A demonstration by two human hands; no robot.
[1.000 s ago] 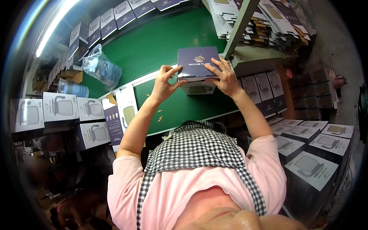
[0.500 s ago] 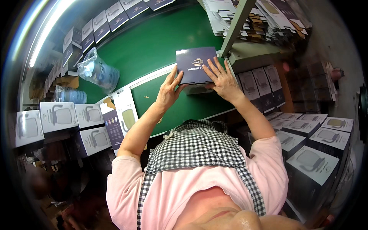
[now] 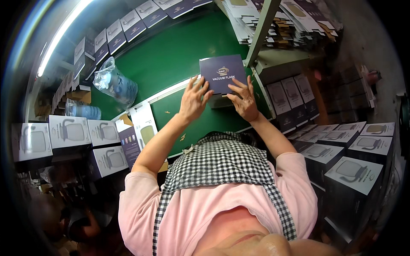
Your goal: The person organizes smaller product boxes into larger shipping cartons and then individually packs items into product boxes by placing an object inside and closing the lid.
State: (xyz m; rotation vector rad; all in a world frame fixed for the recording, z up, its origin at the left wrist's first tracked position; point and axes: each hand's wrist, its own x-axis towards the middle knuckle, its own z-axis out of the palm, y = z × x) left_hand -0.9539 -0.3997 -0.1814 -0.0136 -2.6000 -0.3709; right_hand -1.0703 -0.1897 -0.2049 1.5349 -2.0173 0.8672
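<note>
A dark blue vacuum flask box (image 3: pixel 222 70) with gold and white print on its top stands on the green worktable (image 3: pixel 171 104) in front of me. At its near left corner my left hand (image 3: pixel 194 100) has its fingers spread, fingertips near or touching the side. My right hand (image 3: pixel 244 101) is over the near right edge, some fingers stretched over the top. Its thumb and forefinger are bent together by the near edge, with a small tan bit at their tips; what it is I cannot make out. The box's lower front is in shadow.
Clear plastic bags of blue items (image 3: pixel 116 85) lie at left. White and blue flask boxes (image 3: pixel 69 131) stand left, others (image 3: pixel 356 173) right, with more along the far edge. Flattened cartons (image 3: pixel 294 21) are piled behind a metal post (image 3: pixel 261 34). Tan scraps (image 3: pixel 183 137) lie on the table.
My right hand has drawn back from the box top toward its near edge, its thumb and forefinger now bent together. My left hand's fingers have spread at the corner. The view has shifted slightly.
</note>
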